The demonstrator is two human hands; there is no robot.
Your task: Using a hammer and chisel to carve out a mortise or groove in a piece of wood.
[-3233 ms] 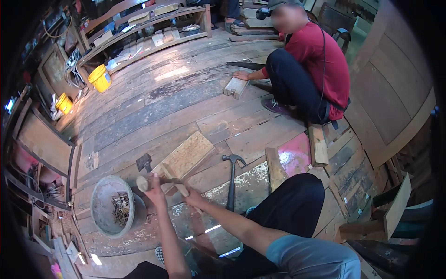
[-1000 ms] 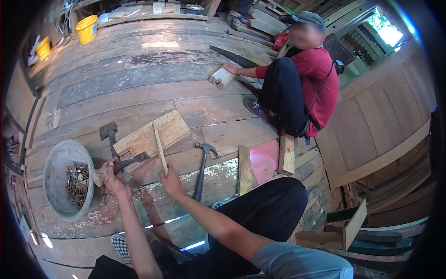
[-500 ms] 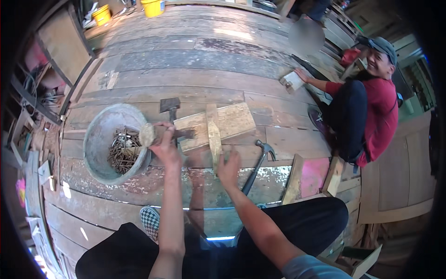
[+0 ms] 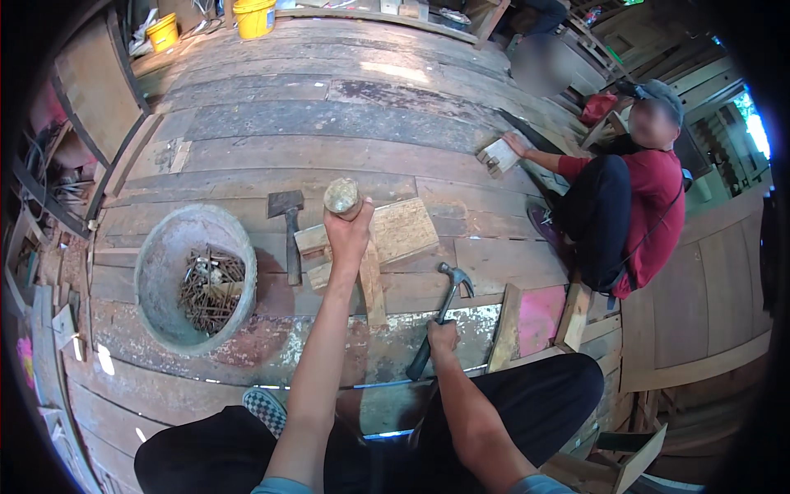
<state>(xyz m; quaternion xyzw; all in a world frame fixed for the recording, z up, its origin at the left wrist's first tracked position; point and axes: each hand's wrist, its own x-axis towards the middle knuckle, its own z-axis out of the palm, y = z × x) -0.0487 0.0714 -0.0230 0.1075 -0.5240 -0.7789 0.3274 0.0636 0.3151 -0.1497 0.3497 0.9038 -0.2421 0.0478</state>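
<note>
My left hand (image 4: 347,236) is closed round a tool with a thick, round wooden handle (image 4: 341,198), its end facing up; the lower part is hidden behind my hand. Beneath it lie a pale wooden board (image 4: 405,235) and a narrow wooden strip (image 4: 372,288) set across it. Right of these, my right hand (image 4: 443,336) grips the dark handle of a claw hammer (image 4: 455,280), its steel head pointing away from me, low over the floor. A hatchet-like tool (image 4: 292,239) with a dark square head lies left of the board.
A grey bucket (image 4: 148,284) holding many rusty nails (image 4: 212,296) stands at the left. At the right a person in a red shirt (image 4: 658,214) squats, one hand on a wood block (image 4: 499,156). Wood pieces (image 4: 506,325) lie near my right knee. Yellow buckets (image 4: 255,18) stand far off.
My left hand has lifted and turned the wooden-handled tool more upright, moving right over the board. My right hand has left the strip and taken hold of the hammer.
</note>
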